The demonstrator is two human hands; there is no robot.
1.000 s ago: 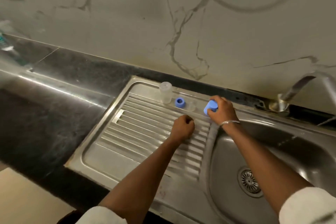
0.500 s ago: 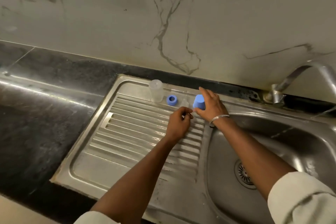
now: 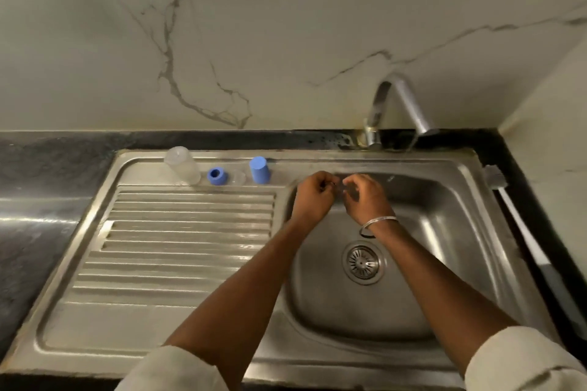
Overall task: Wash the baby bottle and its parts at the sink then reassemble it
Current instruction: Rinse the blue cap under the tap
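On the back ledge of the steel sink [image 3: 317,355], a clear bottle [image 3: 182,165], a blue ring collar [image 3: 215,175], a small clear teat [image 3: 237,176] and a blue cap [image 3: 259,170] stand in a row. My left hand [image 3: 313,197] and my right hand [image 3: 365,198] are close together over the back of the basin, to the right of the cap. The fingers of both are curled, and the fingertips pinch a tiny part [image 3: 338,184] between them. It is too small to identify.
The tap [image 3: 394,105] curves over the back of the basin, with the drain strainer [image 3: 362,262] below my wrists. A long-handled brush [image 3: 521,232] lies along the right rim. The ribbed drainboard [image 3: 190,241] fills the left, ringed by dark counter.
My right hand has let go of the blue cap, which now stands on the ledge. Both hands have moved right and met over the basin. The view has swung right.
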